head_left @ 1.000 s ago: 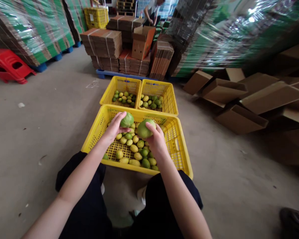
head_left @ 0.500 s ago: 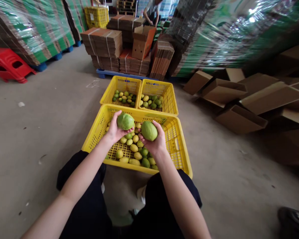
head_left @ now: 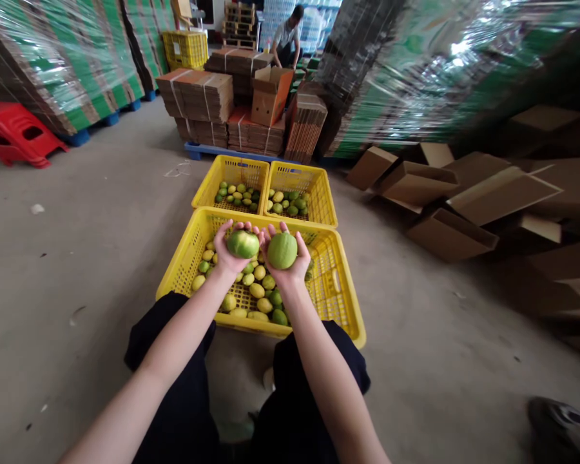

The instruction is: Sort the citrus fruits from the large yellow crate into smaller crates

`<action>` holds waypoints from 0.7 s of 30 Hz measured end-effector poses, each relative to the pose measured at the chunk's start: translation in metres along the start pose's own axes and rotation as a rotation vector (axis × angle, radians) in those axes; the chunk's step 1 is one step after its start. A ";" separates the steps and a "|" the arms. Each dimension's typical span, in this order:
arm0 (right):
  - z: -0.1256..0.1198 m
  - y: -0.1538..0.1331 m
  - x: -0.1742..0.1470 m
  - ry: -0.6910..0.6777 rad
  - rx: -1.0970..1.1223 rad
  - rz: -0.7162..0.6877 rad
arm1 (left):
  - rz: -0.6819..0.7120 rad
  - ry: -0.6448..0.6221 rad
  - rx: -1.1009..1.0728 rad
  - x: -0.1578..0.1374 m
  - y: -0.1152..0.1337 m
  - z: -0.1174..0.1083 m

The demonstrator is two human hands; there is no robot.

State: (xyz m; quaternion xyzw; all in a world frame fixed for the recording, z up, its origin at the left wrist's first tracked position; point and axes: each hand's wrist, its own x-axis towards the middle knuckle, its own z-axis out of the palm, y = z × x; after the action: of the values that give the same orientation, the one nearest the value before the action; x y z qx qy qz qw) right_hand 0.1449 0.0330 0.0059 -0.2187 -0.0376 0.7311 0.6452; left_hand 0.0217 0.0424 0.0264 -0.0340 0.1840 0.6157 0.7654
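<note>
The left hand and right hand, palms up and half open, cradle a glossy green fruit and a ribbed green fruit above the large crate, neither set down yet. The work looks partway: many loose fruits lie toward its near edge, while the left far crate and right far crate, just beyond its far edge, each hold a small cluster.

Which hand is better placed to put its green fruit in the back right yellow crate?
Probably the right hand: it's nearer the back right crate, its green fruit cupped in an upturned palm. The left hand sits farther left.
</note>
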 end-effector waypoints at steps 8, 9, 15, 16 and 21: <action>0.005 0.018 0.010 -0.040 0.084 -0.168 | 0.142 -0.086 -0.120 0.016 -0.014 0.000; 0.005 0.020 0.012 -0.054 0.081 -0.185 | 0.161 -0.095 -0.126 0.018 -0.015 -0.001; 0.007 0.025 0.014 -0.095 0.054 -0.234 | 0.260 -0.064 -0.104 0.027 -0.019 -0.004; 0.006 0.025 0.015 -0.096 0.049 -0.236 | 0.270 -0.063 -0.094 0.027 -0.019 -0.004; 0.001 0.024 0.016 -0.116 0.031 -0.233 | 0.226 -0.137 -0.085 0.028 -0.020 -0.007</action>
State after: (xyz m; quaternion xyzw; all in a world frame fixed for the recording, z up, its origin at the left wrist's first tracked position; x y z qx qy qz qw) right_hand 0.1210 0.0450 -0.0054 -0.1602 -0.0888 0.6631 0.7258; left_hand 0.0437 0.0613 0.0070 -0.0034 0.1076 0.7062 0.6998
